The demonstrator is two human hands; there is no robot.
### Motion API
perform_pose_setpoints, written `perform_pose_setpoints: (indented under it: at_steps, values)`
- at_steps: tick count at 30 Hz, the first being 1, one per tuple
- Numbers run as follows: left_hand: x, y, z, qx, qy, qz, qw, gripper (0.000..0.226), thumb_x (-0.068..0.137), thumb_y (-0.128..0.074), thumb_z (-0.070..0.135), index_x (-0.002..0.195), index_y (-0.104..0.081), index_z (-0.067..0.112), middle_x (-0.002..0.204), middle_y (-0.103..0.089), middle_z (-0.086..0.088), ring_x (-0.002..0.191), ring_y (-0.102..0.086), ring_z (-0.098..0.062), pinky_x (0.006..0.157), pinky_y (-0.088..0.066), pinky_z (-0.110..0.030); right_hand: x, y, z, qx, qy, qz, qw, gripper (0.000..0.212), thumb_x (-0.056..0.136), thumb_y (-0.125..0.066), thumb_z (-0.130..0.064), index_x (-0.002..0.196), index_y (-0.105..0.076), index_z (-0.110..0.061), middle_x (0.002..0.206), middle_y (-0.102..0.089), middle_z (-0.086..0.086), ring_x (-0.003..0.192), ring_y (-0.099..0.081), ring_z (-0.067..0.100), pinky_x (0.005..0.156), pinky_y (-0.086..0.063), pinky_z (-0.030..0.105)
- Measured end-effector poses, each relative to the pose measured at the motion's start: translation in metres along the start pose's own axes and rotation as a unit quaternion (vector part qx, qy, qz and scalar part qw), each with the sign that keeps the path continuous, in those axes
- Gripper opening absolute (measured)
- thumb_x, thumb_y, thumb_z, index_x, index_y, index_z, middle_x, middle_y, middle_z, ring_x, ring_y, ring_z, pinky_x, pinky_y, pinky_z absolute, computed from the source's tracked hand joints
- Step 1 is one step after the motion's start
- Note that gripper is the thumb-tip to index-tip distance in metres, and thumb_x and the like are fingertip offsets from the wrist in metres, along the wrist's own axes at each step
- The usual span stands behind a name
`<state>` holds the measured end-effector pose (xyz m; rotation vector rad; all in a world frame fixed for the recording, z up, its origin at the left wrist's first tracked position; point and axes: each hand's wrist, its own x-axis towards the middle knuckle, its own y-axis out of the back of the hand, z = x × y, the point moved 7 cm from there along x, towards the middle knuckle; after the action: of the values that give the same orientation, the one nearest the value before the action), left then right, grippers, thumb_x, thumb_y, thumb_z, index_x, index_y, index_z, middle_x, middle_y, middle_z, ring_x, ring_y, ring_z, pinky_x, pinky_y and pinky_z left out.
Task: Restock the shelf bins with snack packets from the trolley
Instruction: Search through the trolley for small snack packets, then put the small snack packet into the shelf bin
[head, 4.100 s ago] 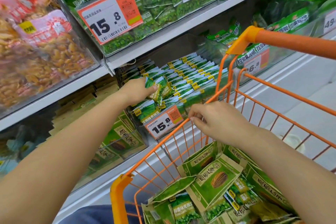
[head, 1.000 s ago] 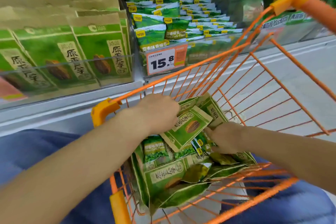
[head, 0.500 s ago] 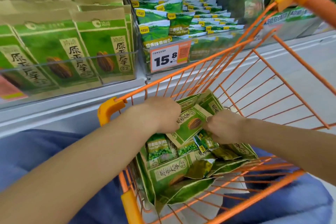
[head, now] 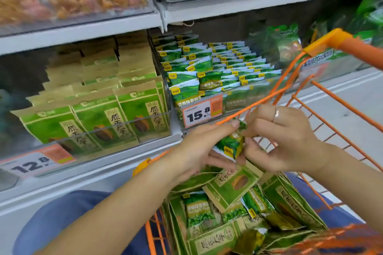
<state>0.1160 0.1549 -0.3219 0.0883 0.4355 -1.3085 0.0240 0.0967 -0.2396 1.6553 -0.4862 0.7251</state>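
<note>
Both hands, left [head: 199, 151] and right [head: 284, 141], hold a packet [head: 231, 145] just above the trolley rim [head: 255, 102], which crosses between them and the pea bin [head: 217, 72]. That bin looks packed to its front; open room lies above its rows, under the upper shelf [head: 248, 4]. Below the hands, heaped packets [head: 232, 209] fill the trolley.

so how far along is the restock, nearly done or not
Not nearly done. Done: the 15.8 bin already holds rows of green pea packets, and the 12.8 bin beside it looks stocked. In hand: both the left hand and right hand hold one small green packet above the trolley. Left: a heap of packets lies in the trolley.
</note>
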Motion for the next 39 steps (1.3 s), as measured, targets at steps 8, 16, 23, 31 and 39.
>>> perform_pose_setpoints:
  at_steps: [8, 16, 23, 31, 39]
  values:
    - [-0.001, 0.049, 0.063, 0.157, -0.162, 0.179, 0.958, 0.034, 0.074, -0.074, 0.044, 0.093, -0.069, 0.017, 0.083, -0.071, -0.002, 0.078, -0.07, -0.02, 0.067, -0.059, -0.038, 0.003, -0.042, 0.064, 0.438, -0.407, 0.012, 0.802, 0.024, 0.076, -0.075, -0.033, 0.097, -0.067, -0.023, 0.08, -0.071, -0.006, 0.076, -0.068, 0.011, 0.072, -0.055, 0.026]
    - [0.013, 0.038, 0.045, 0.016, -0.14, 0.158, 0.977, 0.052, 0.074, -0.078, 0.024, 0.12, -0.06, 0.008, 0.11, -0.07, -0.013, 0.1, -0.068, -0.03, 0.085, -0.052, -0.039, -0.015, -0.048, 0.076, 0.46, -0.439, 0.042, 0.771, 0.012, 0.083, -0.07, -0.013, 0.075, -0.061, -0.015, 0.057, -0.063, -0.003, 0.059, -0.064, 0.017, 0.06, -0.051, 0.029]
    - [0.014, 0.045, 0.12, 0.355, -0.298, 0.318, 0.827, 0.017, 0.085, -0.072, 0.02, 0.096, -0.061, 0.023, 0.091, -0.07, 0.004, 0.088, -0.067, -0.016, 0.078, -0.053, -0.035, -0.012, -0.032, 0.073, -0.005, -0.29, -0.095, 0.952, 0.02, 0.097, -0.049, -0.036, 0.108, -0.064, -0.027, 0.089, -0.064, -0.006, 0.082, -0.063, 0.018, 0.062, -0.043, 0.03]
    - [0.096, 0.041, 0.126, 0.693, -0.085, 0.203, 0.687, 0.054, 0.088, -0.069, 0.026, 0.135, -0.049, 0.01, 0.125, -0.061, -0.01, 0.113, -0.057, -0.027, 0.09, -0.046, -0.035, -0.017, -0.027, 0.085, 0.005, -0.308, -0.077, 0.948, 0.02, 0.097, -0.048, -0.031, 0.106, -0.066, -0.026, 0.088, -0.068, -0.003, 0.08, -0.064, 0.02, 0.068, -0.051, 0.036]
    - [0.11, 0.049, 0.126, 0.748, -0.056, 0.212, 0.626, 0.033, 0.082, -0.076, 0.026, 0.106, -0.062, 0.008, 0.1, -0.065, -0.012, 0.092, -0.062, -0.028, 0.068, -0.039, -0.03, -0.014, -0.035, 0.08, 0.0, -0.285, -0.136, 0.949, 0.023, 0.098, -0.044, -0.032, 0.112, -0.062, -0.026, 0.093, -0.067, -0.003, 0.082, -0.063, 0.019, 0.072, -0.052, 0.035]
